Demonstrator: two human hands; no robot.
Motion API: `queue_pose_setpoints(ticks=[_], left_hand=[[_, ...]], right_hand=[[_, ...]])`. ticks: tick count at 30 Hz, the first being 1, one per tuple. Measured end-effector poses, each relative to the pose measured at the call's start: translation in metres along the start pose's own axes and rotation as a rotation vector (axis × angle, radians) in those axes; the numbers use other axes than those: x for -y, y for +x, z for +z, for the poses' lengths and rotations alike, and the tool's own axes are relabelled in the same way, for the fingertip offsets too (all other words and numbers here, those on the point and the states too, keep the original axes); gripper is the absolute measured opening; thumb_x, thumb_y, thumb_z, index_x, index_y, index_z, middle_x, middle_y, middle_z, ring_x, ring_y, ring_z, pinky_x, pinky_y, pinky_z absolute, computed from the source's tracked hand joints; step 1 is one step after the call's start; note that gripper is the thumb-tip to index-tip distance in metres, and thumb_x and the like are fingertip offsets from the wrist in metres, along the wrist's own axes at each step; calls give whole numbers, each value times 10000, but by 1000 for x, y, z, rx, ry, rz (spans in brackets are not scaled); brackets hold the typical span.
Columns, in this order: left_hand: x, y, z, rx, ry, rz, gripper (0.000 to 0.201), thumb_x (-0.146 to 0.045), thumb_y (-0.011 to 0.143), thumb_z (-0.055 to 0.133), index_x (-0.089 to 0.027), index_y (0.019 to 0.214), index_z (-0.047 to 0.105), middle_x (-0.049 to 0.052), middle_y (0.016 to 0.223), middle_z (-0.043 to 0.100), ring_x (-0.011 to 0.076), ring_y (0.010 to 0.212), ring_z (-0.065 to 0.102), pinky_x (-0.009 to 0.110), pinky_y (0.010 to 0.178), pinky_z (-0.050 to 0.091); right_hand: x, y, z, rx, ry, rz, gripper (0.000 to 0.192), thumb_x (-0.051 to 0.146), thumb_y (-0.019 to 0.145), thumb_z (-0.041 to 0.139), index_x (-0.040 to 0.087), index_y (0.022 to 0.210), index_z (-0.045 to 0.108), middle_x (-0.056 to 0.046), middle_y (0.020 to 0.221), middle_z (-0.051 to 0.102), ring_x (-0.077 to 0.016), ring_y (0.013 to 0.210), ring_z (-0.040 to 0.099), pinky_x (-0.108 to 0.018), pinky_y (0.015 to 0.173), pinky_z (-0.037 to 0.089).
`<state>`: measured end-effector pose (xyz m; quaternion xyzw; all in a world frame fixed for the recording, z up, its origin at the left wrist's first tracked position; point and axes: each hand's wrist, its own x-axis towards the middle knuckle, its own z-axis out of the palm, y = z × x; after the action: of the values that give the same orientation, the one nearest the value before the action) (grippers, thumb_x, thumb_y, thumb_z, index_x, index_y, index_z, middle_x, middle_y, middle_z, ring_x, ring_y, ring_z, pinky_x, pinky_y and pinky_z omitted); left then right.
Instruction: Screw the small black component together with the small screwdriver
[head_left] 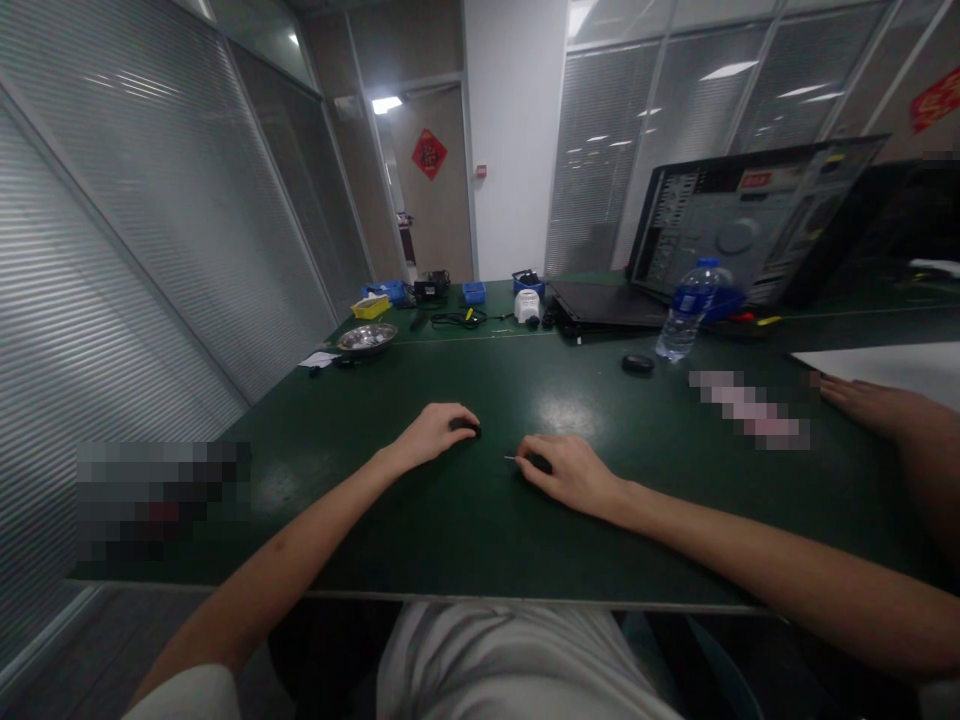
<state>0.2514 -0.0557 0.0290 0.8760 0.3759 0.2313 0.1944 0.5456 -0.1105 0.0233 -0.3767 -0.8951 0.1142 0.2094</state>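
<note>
My left hand (439, 432) rests at the middle of the green table, its fingers closed round a small black object (466, 428) whose kind I cannot make out. Just to the right, my right hand (574, 468) lies low over the tabletop. Its thumb and fingers grip a small black piece (539, 462), partly hidden by the hand. A thin, pale metal tip (510, 458) sticks out from these fingers toward the left hand. A narrow gap separates the two hands.
Beyond the hands are a metal bowl (367, 338), a black rounded object (637, 364) and a water bottle (686, 310). An open computer case (735, 220) stands behind the bottle. Another person's hand (862, 400) rests at the right. Blue trays (473, 293) line the back.
</note>
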Motion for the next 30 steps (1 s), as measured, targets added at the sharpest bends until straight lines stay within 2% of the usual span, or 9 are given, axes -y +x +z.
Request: queue_pose_setpoints(ticks=[5, 10, 14, 19, 24, 27, 30], left_hand=[[65, -10, -30, -200, 88, -113, 224, -307, 945, 657, -240, 1127, 768, 65, 1153, 719, 229, 1059, 669, 373, 955, 519], [136, -34, -67, -345, 269, -273, 212, -284, 914, 661, -232, 1067, 799, 64, 1125, 735, 246, 1053, 681, 378, 987, 505], [172, -61, -93, -448, 392, -486, 209, -280, 893, 676, -240, 1055, 802, 50, 1165, 742, 245, 1079, 678, 346, 997, 496], [190, -88, -111, -562, 443, -666, 221, -249, 880, 668, -214, 1053, 801, 72, 1154, 752, 270, 1070, 683, 362, 987, 501], [201, -97, -117, -613, 455, -810, 229, -262, 884, 672, -222, 1070, 798, 74, 1130, 766, 263, 1063, 692, 353, 973, 513], [203, -97, -117, -613, 461, -840, 242, -267, 884, 676, -217, 1089, 795, 81, 1124, 767, 261, 1054, 697, 344, 949, 524], [200, -97, -117, -601, 484, -813, 263, -250, 893, 659, -208, 1117, 790, 88, 1157, 754, 261, 1067, 693, 340, 984, 508]], right_hand=[[-1, 0, 0, 7, 12, -6, 207, 347, 1019, 521, 216, 1029, 681, -21, 894, 697, -154, 742, 615, -271, 684, 378], [-2, -1, 0, 0, 0, -8, 192, 344, 1017, 529, 216, 1013, 672, -16, 884, 699, -151, 726, 604, -266, 668, 356], [-2, -1, 1, 1, 4, -4, 189, 345, 1018, 532, 218, 1019, 673, -11, 890, 700, -145, 719, 604, -264, 663, 354], [-1, -1, 1, 3, 2, -4, 193, 340, 1018, 527, 214, 1007, 672, -14, 884, 699, -150, 729, 608, -269, 675, 364], [0, -1, -1, 9, 5, -1, 198, 342, 1019, 525, 215, 1007, 677, -18, 898, 704, -150, 729, 614, -273, 677, 370], [0, -1, -1, 6, 7, -1, 200, 343, 1020, 524, 216, 1012, 678, -15, 897, 702, -146, 720, 609, -271, 670, 367], [0, -1, -1, 9, 2, -5, 190, 342, 1015, 533, 217, 1013, 677, -11, 895, 703, -148, 728, 610, -269, 673, 364]])
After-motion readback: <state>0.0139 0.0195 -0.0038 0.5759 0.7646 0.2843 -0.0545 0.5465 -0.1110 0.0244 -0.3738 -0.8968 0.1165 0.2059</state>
